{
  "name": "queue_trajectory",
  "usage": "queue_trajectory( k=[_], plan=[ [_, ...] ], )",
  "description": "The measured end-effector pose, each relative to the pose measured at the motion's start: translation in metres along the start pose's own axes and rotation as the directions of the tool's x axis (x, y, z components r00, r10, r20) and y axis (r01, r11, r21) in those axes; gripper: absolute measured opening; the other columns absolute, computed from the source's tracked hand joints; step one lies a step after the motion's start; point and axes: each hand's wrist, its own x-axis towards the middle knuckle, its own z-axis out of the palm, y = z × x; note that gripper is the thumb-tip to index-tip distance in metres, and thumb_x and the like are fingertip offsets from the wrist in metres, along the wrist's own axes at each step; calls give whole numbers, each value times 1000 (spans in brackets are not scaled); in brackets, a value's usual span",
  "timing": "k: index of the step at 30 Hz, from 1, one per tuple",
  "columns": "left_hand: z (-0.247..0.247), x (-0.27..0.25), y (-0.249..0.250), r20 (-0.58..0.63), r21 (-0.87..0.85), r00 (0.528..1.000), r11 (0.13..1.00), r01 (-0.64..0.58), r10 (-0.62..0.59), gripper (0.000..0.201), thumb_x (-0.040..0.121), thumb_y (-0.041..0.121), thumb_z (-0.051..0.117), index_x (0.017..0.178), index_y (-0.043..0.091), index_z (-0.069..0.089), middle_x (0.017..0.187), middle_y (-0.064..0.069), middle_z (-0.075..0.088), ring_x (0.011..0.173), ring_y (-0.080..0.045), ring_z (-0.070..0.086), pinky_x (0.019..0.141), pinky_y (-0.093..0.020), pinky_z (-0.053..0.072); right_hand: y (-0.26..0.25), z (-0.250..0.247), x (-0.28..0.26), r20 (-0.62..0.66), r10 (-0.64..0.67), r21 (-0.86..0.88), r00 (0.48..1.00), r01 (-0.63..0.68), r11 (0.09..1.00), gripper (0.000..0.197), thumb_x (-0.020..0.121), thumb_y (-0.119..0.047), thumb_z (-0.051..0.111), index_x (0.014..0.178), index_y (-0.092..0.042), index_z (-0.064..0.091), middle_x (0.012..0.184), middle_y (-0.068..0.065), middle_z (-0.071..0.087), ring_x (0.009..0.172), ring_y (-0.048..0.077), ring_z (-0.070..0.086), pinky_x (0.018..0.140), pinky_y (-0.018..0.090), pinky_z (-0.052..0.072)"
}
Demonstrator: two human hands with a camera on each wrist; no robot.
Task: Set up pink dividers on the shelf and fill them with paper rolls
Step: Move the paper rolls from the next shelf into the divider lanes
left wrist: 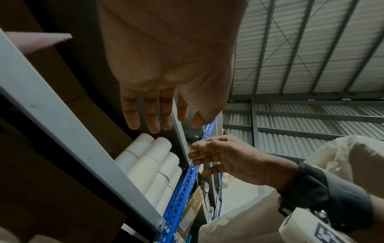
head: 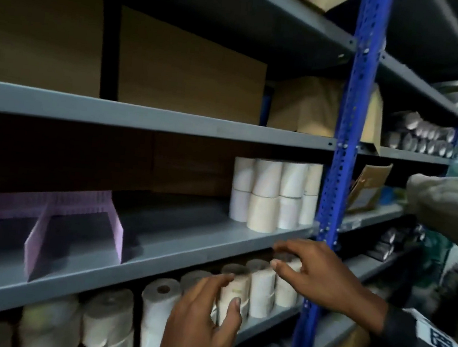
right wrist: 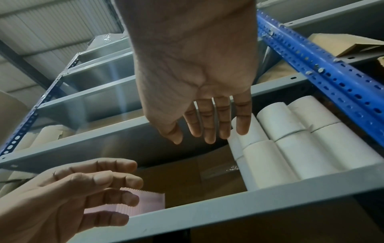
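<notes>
Fingers (head: pixel 287 248) of both hands spread, holding nothing, near the lower-shelf paper rolls (head: pixel 261 291) — a loose grab could topple neighbours — pink dividers (head: pixel 75 230) unfilled.

The shelving is seen by the head view from close in front, angled down and rightward along the grey shelf (head: pixel 157 239). From under each palm, the wrist views are aimed steeply upward past the fingers toward the roof. The stacked paper rolls (head: pixel 274 192) (left wrist: pixel 153 162) (right wrist: pixel 290 144) and the blue upright (head: pixel 341 157) (left wrist: pixel 182 194) (right wrist: pixel 332 78) are shared by all three.
</notes>
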Motion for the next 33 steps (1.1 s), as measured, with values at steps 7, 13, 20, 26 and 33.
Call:
queue_trajectory(
  k=[7, 13, 20, 26, 33],
  plan=[
    [66, 56, 3, -61, 11, 998, 1000, 8, -7, 34, 86, 39, 71, 120, 37, 67, 110, 29, 65, 106, 9, 60, 93, -19, 48, 59, -12, 57, -107, 25, 74, 994, -18, 997, 51, 79, -64, 51, 118, -34, 63, 113, -21, 66, 83, -5, 59, 78, 22, 47],
    [95, 109, -18, -11, 49, 998, 997, 66, -65, 49, 93, 54, 61, 139, 42, 48, 127, 27, 56, 116, 7, 50, 98, -24, 49, 85, -7, 110, -164, 7, 118, 986, 12, 993, 41, 85, -53, 58, 119, -31, 64, 117, -15, 66, 106, 6, 58, 93, 32, 48],
    [115, 180, -51, -71, 17, 997, 999, 39, -37, 56, 93, 50, 64, 143, 29, 50, 135, 16, 57, 124, -3, 52, 105, -28, 46, 117, 5, 172, -207, -37, 33, 978, 44, 998, 46, 84, -57, 55, 122, -32, 61, 124, -14, 61, 119, 8, 51, 98, 27, 42],
    [146, 237, -69, -48, -10, 999, 1000, 20, -21, 63, 93, 60, 59, 145, 27, 47, 140, 11, 54, 128, -9, 52, 104, -29, 46, 124, 8, 229, -263, -81, -34, 961, 75, 997, 58, 85, -57, 56, 132, -24, 56, 129, -6, 55, 121, 13, 47, 100, 27, 37],
    [174, 283, -74, 3, 22, 997, 997, 76, -76, 72, 87, 67, 59, 142, 23, 47, 140, 0, 55, 131, -20, 51, 102, -32, 45, 123, 1, 260, -62, 7, -171, 998, -17, 985, 40, 81, -69, 42, 81, -31, 54, 90, -8, 49, 98, 16, 39, 89, 47, 41]
  ],
)
